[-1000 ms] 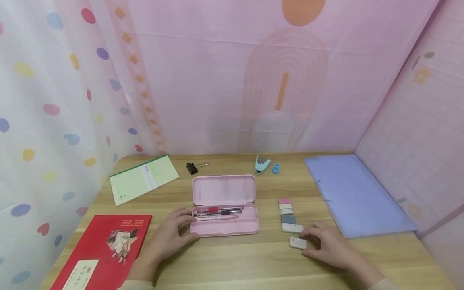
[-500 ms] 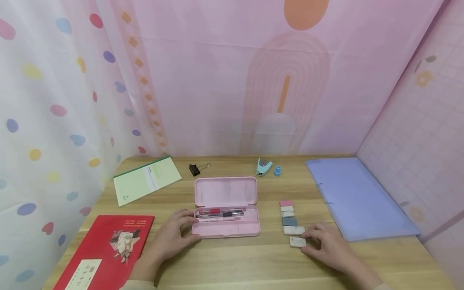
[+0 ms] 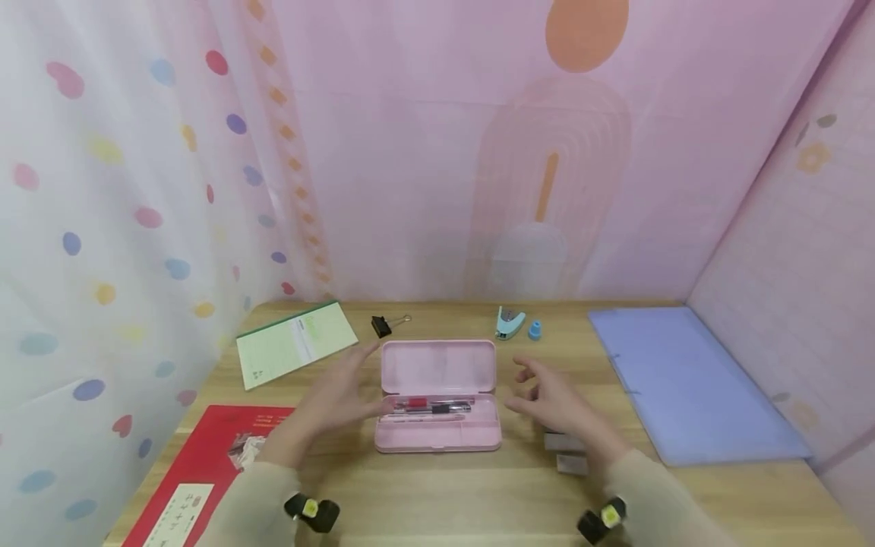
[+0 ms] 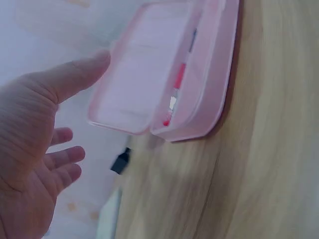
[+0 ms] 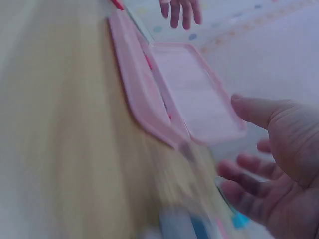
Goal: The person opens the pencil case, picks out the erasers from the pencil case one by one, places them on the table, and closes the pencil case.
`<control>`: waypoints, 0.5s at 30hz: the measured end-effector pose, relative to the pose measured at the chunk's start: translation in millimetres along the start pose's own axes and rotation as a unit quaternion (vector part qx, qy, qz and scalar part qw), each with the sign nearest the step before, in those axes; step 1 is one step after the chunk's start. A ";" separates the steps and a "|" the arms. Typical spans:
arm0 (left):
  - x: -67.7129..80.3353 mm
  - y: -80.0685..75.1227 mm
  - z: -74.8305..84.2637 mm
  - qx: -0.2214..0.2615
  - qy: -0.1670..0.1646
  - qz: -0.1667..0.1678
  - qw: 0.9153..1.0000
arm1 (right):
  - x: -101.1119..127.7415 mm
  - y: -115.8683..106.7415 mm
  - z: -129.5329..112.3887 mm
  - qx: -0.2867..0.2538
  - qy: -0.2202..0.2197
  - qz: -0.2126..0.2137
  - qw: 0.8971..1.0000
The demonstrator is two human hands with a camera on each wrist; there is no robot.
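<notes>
The open pink pencil case (image 3: 437, 403) lay mid-tabletop (image 3: 478, 486), pens inside. The left hand (image 3: 338, 399) and right hand (image 3: 557, 403) hovered either side, fingers spread, holding nothing. Erasers (image 3: 567, 452) lay beneath the right hand; a binder clip (image 3: 381, 327), stapler (image 3: 509, 323) and folder (image 3: 683, 380) lay beyond.

Erasers (image 3: 566, 450) half hidden behind right hand (image 3: 554, 401).

1. The left hand (image 4: 35, 164) hovers with fingers spread, just beside the open pink pencil case (image 4: 169, 74).
2. Red pens (image 4: 175, 89) lie inside the case.
3. A black binder clip (image 4: 121, 161) sits on the wooden bench (image 4: 249, 174).
</notes>
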State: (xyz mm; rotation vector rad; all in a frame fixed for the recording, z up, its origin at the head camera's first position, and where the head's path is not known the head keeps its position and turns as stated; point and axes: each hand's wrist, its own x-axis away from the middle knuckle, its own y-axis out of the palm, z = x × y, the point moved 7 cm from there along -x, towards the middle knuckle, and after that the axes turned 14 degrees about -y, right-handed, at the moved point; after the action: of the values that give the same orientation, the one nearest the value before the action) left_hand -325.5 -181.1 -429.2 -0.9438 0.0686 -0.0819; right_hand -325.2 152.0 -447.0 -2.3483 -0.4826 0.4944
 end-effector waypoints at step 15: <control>-18.5 44.0 -30.1 0.178 -0.119 -0.062 0.975 | -32.4 35.3 19.6 -0.110 0.043 0.002 0.993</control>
State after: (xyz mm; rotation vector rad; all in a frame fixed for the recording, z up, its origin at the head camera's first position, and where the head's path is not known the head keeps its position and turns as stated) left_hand -345.0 -177.8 -482.0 -0.5936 -0.2219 -0.0931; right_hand -355.0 122.9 -477.8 -2.5708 -0.5137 0.3556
